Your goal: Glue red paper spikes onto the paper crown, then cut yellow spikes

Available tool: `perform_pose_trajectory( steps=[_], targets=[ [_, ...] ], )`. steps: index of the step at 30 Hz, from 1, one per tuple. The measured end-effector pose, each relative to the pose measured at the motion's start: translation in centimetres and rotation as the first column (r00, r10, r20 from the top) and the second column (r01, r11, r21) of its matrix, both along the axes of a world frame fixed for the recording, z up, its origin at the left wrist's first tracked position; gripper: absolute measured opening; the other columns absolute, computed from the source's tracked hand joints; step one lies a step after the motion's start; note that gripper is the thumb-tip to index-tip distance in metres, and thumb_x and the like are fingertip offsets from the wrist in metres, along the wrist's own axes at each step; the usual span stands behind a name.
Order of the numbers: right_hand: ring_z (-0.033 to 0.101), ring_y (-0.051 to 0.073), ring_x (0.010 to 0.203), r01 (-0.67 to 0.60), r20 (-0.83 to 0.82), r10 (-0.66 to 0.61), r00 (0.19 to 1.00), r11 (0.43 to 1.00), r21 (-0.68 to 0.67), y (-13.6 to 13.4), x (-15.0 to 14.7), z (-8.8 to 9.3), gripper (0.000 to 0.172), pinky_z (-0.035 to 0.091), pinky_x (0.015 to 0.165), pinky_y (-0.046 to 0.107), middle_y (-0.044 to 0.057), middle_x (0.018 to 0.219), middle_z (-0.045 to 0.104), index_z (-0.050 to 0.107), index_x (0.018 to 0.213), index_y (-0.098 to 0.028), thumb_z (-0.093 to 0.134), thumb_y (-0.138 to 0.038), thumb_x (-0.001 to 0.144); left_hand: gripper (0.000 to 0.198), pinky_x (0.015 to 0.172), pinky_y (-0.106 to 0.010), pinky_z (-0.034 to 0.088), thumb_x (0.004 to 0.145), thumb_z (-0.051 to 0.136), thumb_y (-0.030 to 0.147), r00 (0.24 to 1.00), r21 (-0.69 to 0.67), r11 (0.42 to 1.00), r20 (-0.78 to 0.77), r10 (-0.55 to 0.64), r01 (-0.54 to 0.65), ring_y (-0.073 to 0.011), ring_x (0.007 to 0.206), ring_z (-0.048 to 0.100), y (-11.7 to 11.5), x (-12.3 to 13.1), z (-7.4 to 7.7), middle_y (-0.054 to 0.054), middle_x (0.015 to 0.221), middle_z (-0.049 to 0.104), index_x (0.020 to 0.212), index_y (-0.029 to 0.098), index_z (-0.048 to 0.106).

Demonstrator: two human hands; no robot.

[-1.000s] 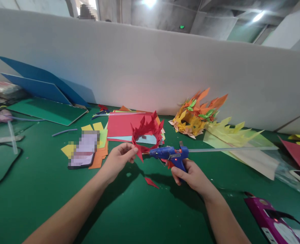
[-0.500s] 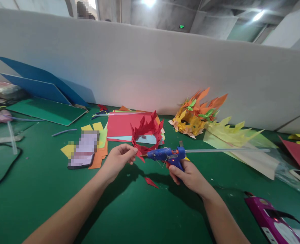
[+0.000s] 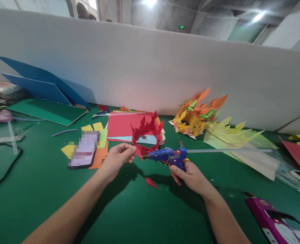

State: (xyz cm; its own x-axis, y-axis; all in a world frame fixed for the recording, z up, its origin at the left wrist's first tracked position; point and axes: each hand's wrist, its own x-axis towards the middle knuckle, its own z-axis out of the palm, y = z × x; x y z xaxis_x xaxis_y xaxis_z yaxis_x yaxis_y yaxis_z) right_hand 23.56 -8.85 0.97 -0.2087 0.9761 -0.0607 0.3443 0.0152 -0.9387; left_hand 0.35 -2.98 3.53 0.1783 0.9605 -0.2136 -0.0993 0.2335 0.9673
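Note:
Between finger and thumb my left hand (image 3: 120, 157) pinches a small pointed piece of red paper (image 3: 139, 153), in front of a red paper crown (image 3: 148, 134). My right hand (image 3: 184, 171) is wrapped round the handle of a blue hot glue gun (image 3: 168, 155), its red light on. The gun's nozzle points left, at or very close to the red piece; contact cannot be made out. From its back a long clear glue stick (image 3: 228, 150) sticks out. Another red paper piece (image 3: 151, 183) lies on the green table (image 3: 145, 217) below the hands.
Left of my left hand a phone (image 3: 85, 149) rests on coloured paper. Behind stand a yellow crown (image 3: 188, 123) with orange leaves and a pale yellow spiked strip (image 3: 232, 130). A purple power strip (image 3: 269, 213) with a cable sits front right. Blue boards (image 3: 38, 86) lean back left.
The glue gun has shifted slightly right, its nozzle drawing a little away from my left fingertips. More of the red piece shows between them. My left hand has moved very slightly left.

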Motion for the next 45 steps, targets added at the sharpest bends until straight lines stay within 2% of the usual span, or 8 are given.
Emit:
perform_pose_trajectory(
  steps=[11, 16, 21, 24, 30, 35, 41, 45],
  targets=[
    [0.043, 0.008, 0.039, 0.028, -0.047, -0.031, 0.998, 0.997, -0.067, 0.0, 0.1, -0.1, 0.055, 0.036, 0.043, 0.022, -0.004, 0.045, 0.047, 0.046, 0.059, -0.02, 0.053, -0.073, 0.07, 0.027, 0.048, -0.018, 0.036, 0.054, 0.078, 0.032, 0.997, -0.053, 0.997, 0.04, 0.059, -0.057, -0.0055, 0.046, 0.045, 0.1, 0.0, 0.6, 0.005, 0.049, 0.054, 0.058, 0.015, 0.057],
    [0.041, 0.008, 0.037, 0.107, -0.155, -0.129, 0.979, 0.983, -0.147, -0.2, 0.2, 0.0, 0.055, 0.034, 0.039, 0.021, -0.007, 0.046, 0.048, 0.044, 0.073, -0.021, 0.059, -0.073, 0.064, 0.031, 0.052, -0.018, 0.039, 0.051, 0.081, 0.034, 0.991, -0.047, 0.995, 0.094, 0.097, -0.093, -0.0055, 0.049, 0.047, 0.1, 0.0, 0.5, 0.006, 0.051, 0.054, 0.06, 0.015, 0.058],
    [0.045, 0.009, 0.038, 0.241, -0.173, -0.265, 0.949, 0.959, -0.146, -0.2, 1.5, 0.7, 0.057, 0.035, 0.041, 0.022, -0.005, 0.051, 0.055, 0.041, 0.079, -0.022, 0.06, -0.074, 0.063, 0.033, 0.055, -0.019, 0.041, 0.051, 0.082, 0.036, 0.987, 0.027, 0.994, 0.127, 0.098, -0.102, -0.0063, 0.054, 0.049, 0.2, -0.2, 0.0, 0.005, 0.059, 0.055, 0.067, 0.016, 0.061],
    [0.053, 0.013, 0.051, 0.34, -0.053, -0.342, 0.938, 0.939, -0.051, 0.1, 2.9, 0.8, 0.056, 0.04, 0.05, 0.025, -0.001, 0.06, 0.059, 0.049, 0.08, -0.021, 0.061, -0.072, 0.062, 0.033, 0.058, -0.02, 0.042, 0.052, 0.082, 0.037, 0.987, 0.038, 0.994, 0.123, 0.101, -0.106, -0.0074, 0.058, 0.05, 0.2, -0.2, -0.1, 0.004, 0.063, 0.056, 0.067, 0.016, 0.061],
    [0.049, 0.015, 0.058, 0.439, 0.254, -0.438, 0.862, 0.897, 0.057, 0.4, 5.7, 0.0, 0.049, 0.035, 0.05, 0.025, 0.0, 0.063, 0.056, 0.059, 0.071, -0.019, 0.059, -0.067, 0.065, 0.033, 0.061, -0.021, 0.043, 0.053, 0.081, 0.037, 0.987, 0.044, 0.993, 0.127, 0.102, -0.108, -0.008, 0.06, 0.052, 0.2, -0.2, -0.1, 0.004, 0.066, 0.057, 0.069, 0.017, 0.061],
    [0.048, 0.016, 0.053, 0.521, 0.359, -0.536, 0.764, 0.841, 0.147, 0.7, 6.5, -0.8, 0.044, 0.033, 0.049, 0.026, 0.0, 0.059, 0.056, 0.059, 0.068, -0.02, 0.057, -0.064, 0.065, 0.038, 0.061, -0.021, 0.044, 0.048, 0.083, 0.039, 0.982, 0.017, 0.993, 0.147, 0.115, -0.119, -0.0077, 0.059, 0.053, 0.3, -0.1, -0.1, 0.005, 0.063, 0.057, 0.068, 0.016, 0.06],
    [0.052, 0.018, 0.05, 0.527, 0.471, -0.562, 0.68, 0.821, 0.219, 1.2, 6.5, -1.6, 0.036, 0.033, 0.047, 0.027, 0.002, 0.055, 0.058, 0.056, 0.062, -0.022, 0.053, -0.057, 0.069, 0.04, 0.061, -0.02, 0.044, 0.047, 0.084, 0.039, 0.982, 0.021, 0.994, 0.157, 0.102, -0.106, -0.0066, 0.058, 0.053, 0.2, -0.1, -0.1, 0.005, 0.062, 0.058, 0.068, 0.016, 0.061],
    [0.057, 0.022, 0.055, 0.53, 0.543, -0.562, 0.624, 0.815, 0.234, 1.3, 6.6, -1.9, 0.032, 0.035, 0.049, 0.029, 0.006, 0.063, 0.065, 0.06, 0.065, -0.022, 0.051, -0.052, 0.073, 0.036, 0.06, -0.02, 0.044, 0.049, 0.083, 0.036, 0.983, 0.029, 0.994, 0.157, 0.096, -0.102, -0.0071, 0.058, 0.053, 0.2, -0.1, -0.1, 0.005, 0.062, 0.057, 0.068, 0.016, 0.06]
  ],
)
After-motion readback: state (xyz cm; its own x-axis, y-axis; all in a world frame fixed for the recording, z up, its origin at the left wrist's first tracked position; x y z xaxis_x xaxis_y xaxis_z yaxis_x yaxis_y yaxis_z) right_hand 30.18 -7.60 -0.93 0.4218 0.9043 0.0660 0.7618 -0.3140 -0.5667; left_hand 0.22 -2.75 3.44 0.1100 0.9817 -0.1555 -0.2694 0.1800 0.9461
